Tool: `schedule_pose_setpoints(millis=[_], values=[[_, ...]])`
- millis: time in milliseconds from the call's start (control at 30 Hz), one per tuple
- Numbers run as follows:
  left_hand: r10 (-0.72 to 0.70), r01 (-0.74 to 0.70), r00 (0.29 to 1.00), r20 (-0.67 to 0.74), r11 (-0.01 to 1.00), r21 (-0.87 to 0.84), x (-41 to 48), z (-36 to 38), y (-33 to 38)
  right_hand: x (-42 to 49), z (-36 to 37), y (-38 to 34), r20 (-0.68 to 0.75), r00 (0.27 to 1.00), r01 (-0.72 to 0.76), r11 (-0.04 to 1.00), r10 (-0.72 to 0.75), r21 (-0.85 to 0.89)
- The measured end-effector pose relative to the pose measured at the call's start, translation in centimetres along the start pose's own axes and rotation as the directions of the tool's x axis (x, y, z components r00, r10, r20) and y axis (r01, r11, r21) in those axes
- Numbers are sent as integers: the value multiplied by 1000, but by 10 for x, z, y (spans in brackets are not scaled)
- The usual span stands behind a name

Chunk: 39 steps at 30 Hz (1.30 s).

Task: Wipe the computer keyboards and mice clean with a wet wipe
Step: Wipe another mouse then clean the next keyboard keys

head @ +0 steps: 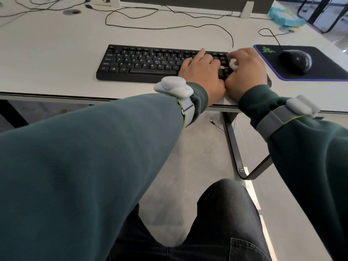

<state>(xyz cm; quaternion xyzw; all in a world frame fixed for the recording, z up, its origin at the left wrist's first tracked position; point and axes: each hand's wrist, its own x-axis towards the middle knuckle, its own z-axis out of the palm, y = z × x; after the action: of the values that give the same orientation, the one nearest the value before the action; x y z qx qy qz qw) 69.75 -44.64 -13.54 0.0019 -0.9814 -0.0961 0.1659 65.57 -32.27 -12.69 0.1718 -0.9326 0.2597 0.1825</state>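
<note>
Right hand (246,70) curls its fingers round a small wadded white wet wipe (233,64), pinching it against the keys at the right end of the keyboard. Left hand (201,72) lies just beside it, fingers fairly straight and spread, palm down on the right part of the keys and holding nothing. The heels of both hands nearly touch at the keyboard's near edge.

A wide white desk (56,53) carries everything. The long black rectangular computer keyboard (143,63) sits near its front edge, with its left and middle keys uncovered. To the right of the keyboard lies a dark cloth mouse pad with a purple border and a green logo (323,72), and on it rests a glossy black rounded computer mouse (296,61), well apart from both hands. At the far right corner of the desk lies a crumpled pale blue plastic wipe packet (284,16).

Each forearm is in a dark green sleeve, and a pale grey plastic wrist unit on a grey strap sits on the left wrist (173,87) and another on the right (301,106). A thin black cable (169,28) loops across the far side of the desk from behind the keyboard, and the mouse's own cord runs away toward the packet.
</note>
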Motion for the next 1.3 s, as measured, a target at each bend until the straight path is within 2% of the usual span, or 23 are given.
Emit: schedule_pose_setpoints(millis=[67,300,367,467,533,600,700,767,833,900,1000,1167,1233,1300], values=[[-18,19,1000,6,999,-37,0,0,0,0,-1,-2,26,998,-49,997,51,-54],[-55,56,998,9,994,-97,-2,-7,3,-11,-8,-8,11,1000,-1,985,-1,171],[-73,71,997,-6,991,-115,-2,-6,2,-7,-4,-6,32,999,-38,991,34,132],[-86,84,996,-23,992,-89,-1,-1,-1,-4,-1,-7,87,994,58,998,-60,15],[-88,87,996,-5,993,-81,1,1,-1,-5,-3,-6,120,989,82,994,-90,70],[-84,84,996,0,994,-75,2,1,-1,-7,-3,-3,53,995,75,995,-79,63],[-60,60,998,4,997,-42,2,1,-2,-3,3,0,-51,998,21,995,-26,-98],[-61,60,998,-7,997,-48,1,2,-2,-1,4,0,11,1000,25,988,-24,-152],[-66,63,998,-26,995,-78,1,2,-1,0,5,2,81,992,103,988,-94,-115],[-70,67,997,-33,994,-81,1,3,-1,-2,3,4,47,993,117,989,-113,-94],[-70,70,998,-5,996,-52,1,2,-2,0,4,3,-9,1000,9,989,-11,-150],[-76,75,997,-13,996,-49,1,1,0,6,7,0,247,969,12,992,19,-122],[-81,80,997,-17,996,-48,1,1,0,6,8,3,263,965,36,995,-12,-88],[-80,79,997,-14,996,-41,1,1,-1,7,10,5,206,978,6,992,19,-123]])
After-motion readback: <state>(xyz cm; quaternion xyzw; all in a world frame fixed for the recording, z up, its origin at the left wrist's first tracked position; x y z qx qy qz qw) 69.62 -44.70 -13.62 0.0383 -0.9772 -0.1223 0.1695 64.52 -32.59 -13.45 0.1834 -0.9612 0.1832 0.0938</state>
